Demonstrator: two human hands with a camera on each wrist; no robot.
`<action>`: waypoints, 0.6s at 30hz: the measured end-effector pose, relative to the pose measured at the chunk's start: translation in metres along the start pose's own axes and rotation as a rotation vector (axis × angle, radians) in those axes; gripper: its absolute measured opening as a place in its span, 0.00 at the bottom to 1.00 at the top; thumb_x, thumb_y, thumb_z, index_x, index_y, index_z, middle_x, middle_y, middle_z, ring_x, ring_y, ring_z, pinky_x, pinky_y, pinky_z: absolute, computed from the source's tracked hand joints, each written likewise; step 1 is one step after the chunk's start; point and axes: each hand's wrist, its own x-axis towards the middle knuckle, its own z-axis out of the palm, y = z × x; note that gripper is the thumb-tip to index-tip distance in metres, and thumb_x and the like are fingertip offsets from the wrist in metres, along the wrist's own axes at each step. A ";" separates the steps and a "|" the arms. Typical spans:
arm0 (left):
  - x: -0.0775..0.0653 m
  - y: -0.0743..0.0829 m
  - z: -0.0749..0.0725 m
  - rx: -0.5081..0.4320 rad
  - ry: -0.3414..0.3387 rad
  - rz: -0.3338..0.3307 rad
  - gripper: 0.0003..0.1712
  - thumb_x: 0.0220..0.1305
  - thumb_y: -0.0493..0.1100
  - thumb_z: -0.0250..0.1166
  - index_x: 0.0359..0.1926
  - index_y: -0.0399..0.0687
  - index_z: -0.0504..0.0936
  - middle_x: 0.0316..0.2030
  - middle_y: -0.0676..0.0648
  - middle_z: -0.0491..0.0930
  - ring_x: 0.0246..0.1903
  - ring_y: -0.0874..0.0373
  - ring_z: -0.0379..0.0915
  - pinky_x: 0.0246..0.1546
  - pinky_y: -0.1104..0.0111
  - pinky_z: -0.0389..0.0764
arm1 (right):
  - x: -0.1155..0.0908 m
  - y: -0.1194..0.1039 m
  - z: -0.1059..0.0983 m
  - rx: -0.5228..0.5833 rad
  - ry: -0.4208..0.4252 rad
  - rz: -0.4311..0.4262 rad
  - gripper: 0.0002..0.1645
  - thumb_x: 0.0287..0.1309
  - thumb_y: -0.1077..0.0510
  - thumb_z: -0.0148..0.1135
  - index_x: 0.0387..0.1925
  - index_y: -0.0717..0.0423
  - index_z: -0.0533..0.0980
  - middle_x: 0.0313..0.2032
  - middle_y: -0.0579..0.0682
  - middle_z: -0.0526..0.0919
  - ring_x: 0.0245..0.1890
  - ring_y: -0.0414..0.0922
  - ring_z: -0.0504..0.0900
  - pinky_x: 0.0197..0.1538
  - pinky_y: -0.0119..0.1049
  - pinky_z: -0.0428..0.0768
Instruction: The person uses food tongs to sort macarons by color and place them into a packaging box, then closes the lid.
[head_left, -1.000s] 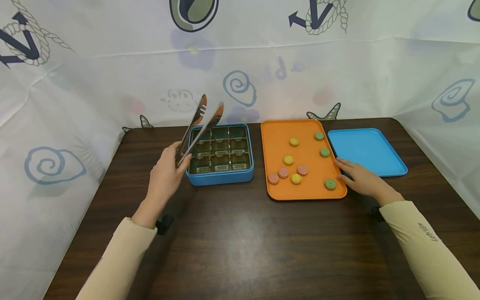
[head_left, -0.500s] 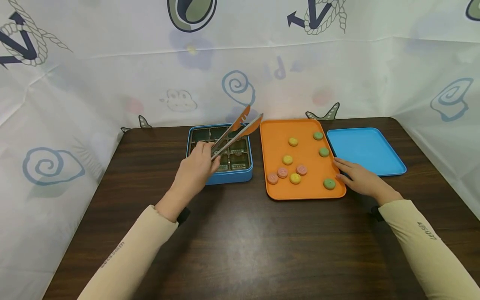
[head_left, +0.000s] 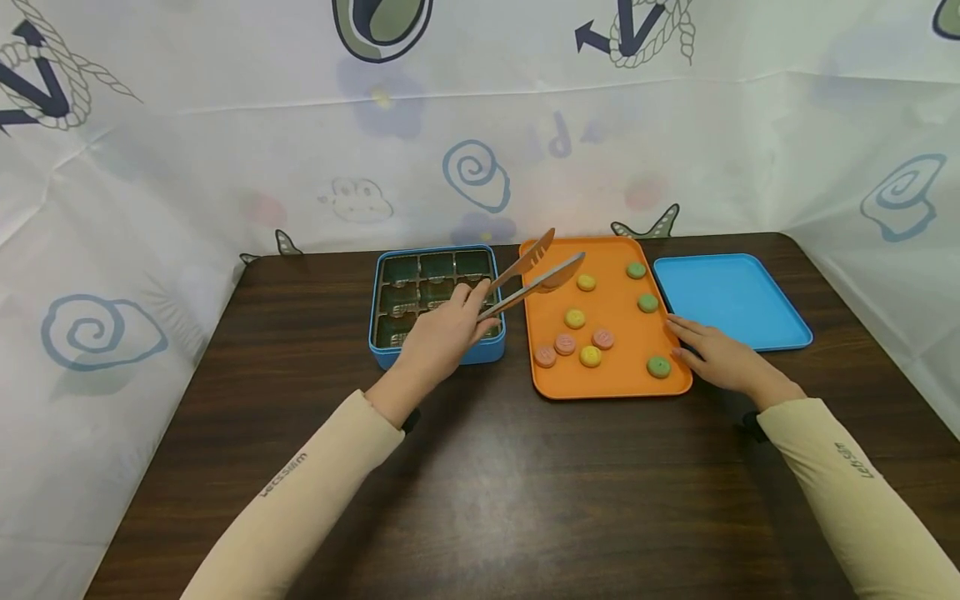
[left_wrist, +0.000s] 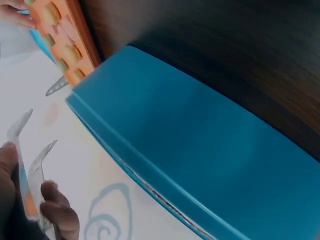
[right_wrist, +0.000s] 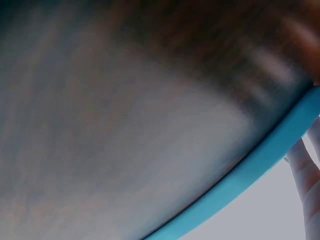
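Observation:
My left hand [head_left: 442,329] grips a pair of metal tongs [head_left: 561,275] with orange-looking tips. The tongs' arms are spread, with nothing between the tips, over the left side of an orange tray [head_left: 570,385]. Small round cookie-like discs lie on that tray: pink discs [head_left: 602,339], yellow discs [head_left: 574,318] and green discs [head_left: 647,302]. Under my left hand stands a blue box [head_left: 483,353] with a dark divided insert; the hand hides part of it. My right hand [head_left: 708,354] rests straight fingers on the orange tray's right edge.
A flat blue tray [head_left: 731,304] lies right of the orange tray, just behind my right hand. All stand on a dark wooden table [head_left: 480,500]. A patterned white cloth [head_left: 555,183] hangs behind the table's back edge. The right wrist view is mostly blurred.
My left hand has carried the tongs rightward, from the box's left side across it until the tips are over the orange tray. The right hand and the discs have stayed put.

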 end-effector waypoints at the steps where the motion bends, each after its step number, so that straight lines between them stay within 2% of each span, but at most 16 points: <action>1: 0.003 0.001 0.001 0.015 0.002 0.002 0.32 0.69 0.55 0.55 0.68 0.44 0.65 0.44 0.41 0.75 0.23 0.57 0.76 0.14 0.69 0.73 | 0.000 -0.001 0.000 -0.001 -0.001 0.001 0.36 0.71 0.50 0.48 0.70 0.67 0.55 0.70 0.68 0.56 0.68 0.69 0.56 0.67 0.64 0.58; 8: 0.025 0.013 0.009 0.183 0.062 0.042 0.28 0.70 0.54 0.54 0.61 0.40 0.70 0.44 0.42 0.78 0.36 0.54 0.80 0.24 0.68 0.81 | 0.000 0.000 0.000 0.008 0.001 0.011 0.35 0.71 0.51 0.48 0.70 0.67 0.55 0.70 0.68 0.56 0.68 0.69 0.56 0.67 0.64 0.58; 11: 0.035 0.018 0.013 0.179 0.029 0.034 0.28 0.70 0.53 0.55 0.61 0.39 0.70 0.46 0.40 0.78 0.40 0.52 0.80 0.26 0.67 0.82 | 0.000 0.000 0.000 0.009 0.000 0.009 0.36 0.71 0.51 0.48 0.70 0.67 0.55 0.70 0.68 0.56 0.68 0.69 0.56 0.67 0.64 0.58; 18: 0.052 0.027 0.023 0.167 -0.122 -0.018 0.29 0.71 0.54 0.52 0.64 0.39 0.67 0.51 0.42 0.75 0.46 0.54 0.78 0.32 0.70 0.83 | 0.001 0.000 0.001 0.006 0.004 0.004 0.35 0.71 0.52 0.48 0.70 0.68 0.55 0.70 0.68 0.56 0.68 0.69 0.56 0.67 0.64 0.58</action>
